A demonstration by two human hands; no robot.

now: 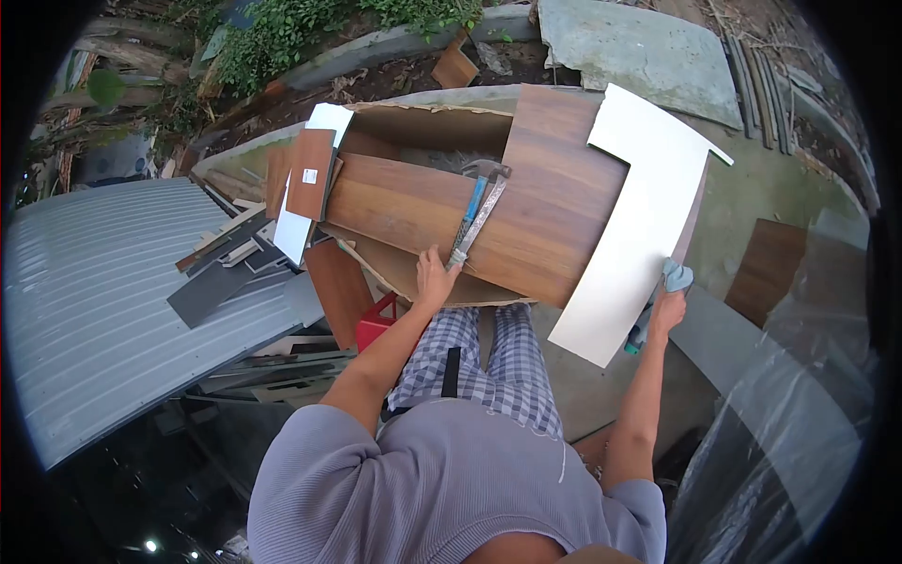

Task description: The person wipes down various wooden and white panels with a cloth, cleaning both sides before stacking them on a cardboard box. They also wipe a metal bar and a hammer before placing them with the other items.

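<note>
My left hand rests at the near edge of a brown wood-grain board, fingers apart, right by the lower ends of two tools. One is a claw hammer with a blue handle; beside it lies a silver metal strip. My right hand is closed around a bunched pale blue cloth at the right edge of a white notched panel. That panel overlaps a wider wood-grain board. Beneath the boards is an open cardboard box.
Small brown and white offcuts lie at the box's left end. Corrugated metal sheeting with dark scrap strips is further left. A red object stands near my legs. Clear plastic sheeting hangs at right; a concrete slab lies behind.
</note>
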